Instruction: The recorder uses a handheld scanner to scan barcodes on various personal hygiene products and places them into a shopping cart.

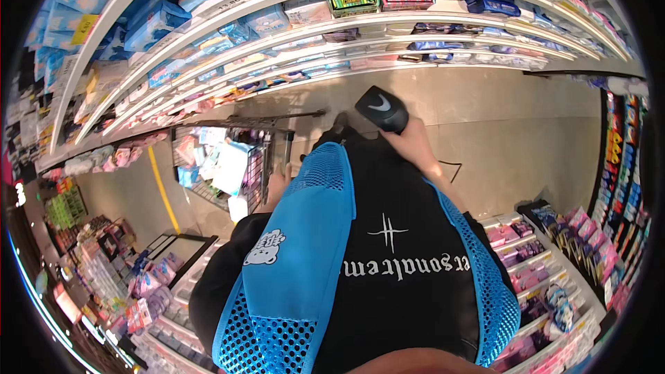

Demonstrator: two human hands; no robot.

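My right hand grips a black handheld device, apparently a barcode scanner, with a pale curved mark on its head. It is held out in front of my body above the floor. To the left, my left hand is closed around the dark handle of a wire-mesh shopping cart. Inside the cart lie several packaged goods, some washed out by bright light. A blue mesh vest over a black printed top fills the lower middle of the view.
Long white shelves with tissue and wipe packs curve across the front. Shelves of small pink packs stand close at my right. Racks of colourful goods line the far right. A yellow line marks the floor at left.
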